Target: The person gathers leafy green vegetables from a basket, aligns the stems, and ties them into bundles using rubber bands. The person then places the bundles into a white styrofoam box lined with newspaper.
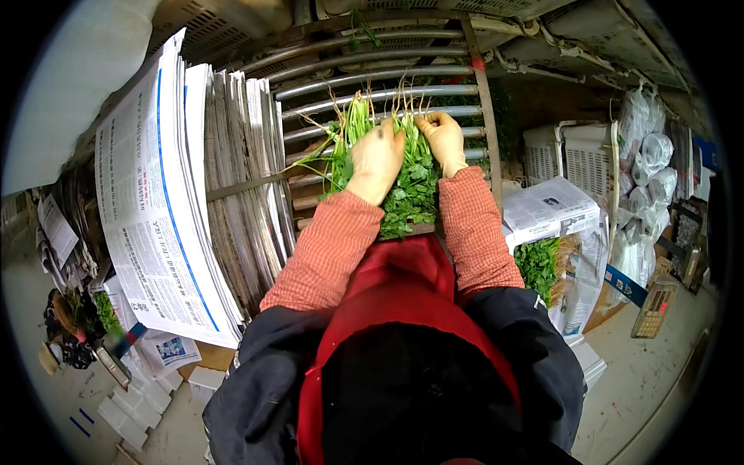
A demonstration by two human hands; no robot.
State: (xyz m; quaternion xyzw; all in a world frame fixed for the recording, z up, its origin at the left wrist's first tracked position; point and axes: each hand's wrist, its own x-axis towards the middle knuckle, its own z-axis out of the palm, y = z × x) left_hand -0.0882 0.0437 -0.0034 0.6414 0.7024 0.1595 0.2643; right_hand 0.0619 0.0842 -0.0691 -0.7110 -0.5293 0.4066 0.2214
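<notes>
A bunch of rooted leafy herbs (411, 174), which looks like coriander, lies on a rack of metal bars (375, 93). Its thin brown roots point away from me and its leaves hang toward my red apron (407, 267). My left hand (378, 154), pale and apparently gloved, is curled over the stems in the middle; its fingertips are partly hidden. On the bunch's right side, my right hand (443, 139) pinches stems near the roots. More pale green stems (357, 116) lie left of my left hand, with a few straying sideways over the bars.
Left of the rack stands a strapped stack of newspapers (157, 203). At right are white plastic crates (572, 154), hanging clear plastic bags (645, 168) and newspaper-covered greens (537, 261). A scale display (655, 308) juts out at lower right. White boxes (131, 410) sit on the floor at left.
</notes>
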